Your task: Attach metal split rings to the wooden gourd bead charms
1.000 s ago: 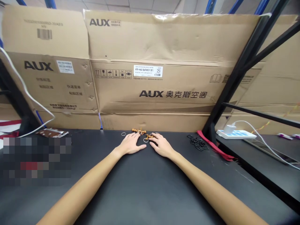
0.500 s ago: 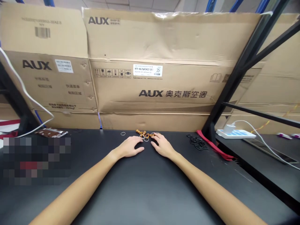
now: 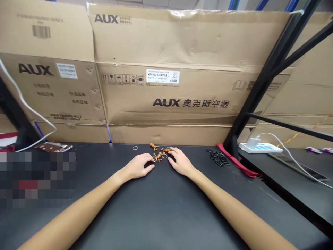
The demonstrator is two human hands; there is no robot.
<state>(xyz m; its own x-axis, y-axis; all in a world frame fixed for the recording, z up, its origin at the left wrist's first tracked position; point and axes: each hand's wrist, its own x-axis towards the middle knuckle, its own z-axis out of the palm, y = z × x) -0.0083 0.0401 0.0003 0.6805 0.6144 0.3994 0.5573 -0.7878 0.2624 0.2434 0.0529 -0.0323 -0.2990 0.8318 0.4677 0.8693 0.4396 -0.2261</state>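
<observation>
While a white cable (image 3: 55,128) loops down to the black table (image 3: 166,208) at the left, a brown packet (image 3: 52,147) lies just beside its lower end. Farther along, a loose ring (image 3: 135,149) lies flat beyond the left hand (image 3: 139,165), whose thumb stands apart from its curled fingers, fingertips at a bead trinket's ring (image 3: 156,161). The orange bead trinkets (image 3: 159,155) lie between the two separated hands, near the cardboard. Thumb likewise spread from its fingers, the right hand (image 3: 181,162) reaches over the rightmost beads. Next come black loops (image 3: 220,158) in a pile, a red strap (image 3: 238,163) and a white power strip (image 3: 261,149).
</observation>
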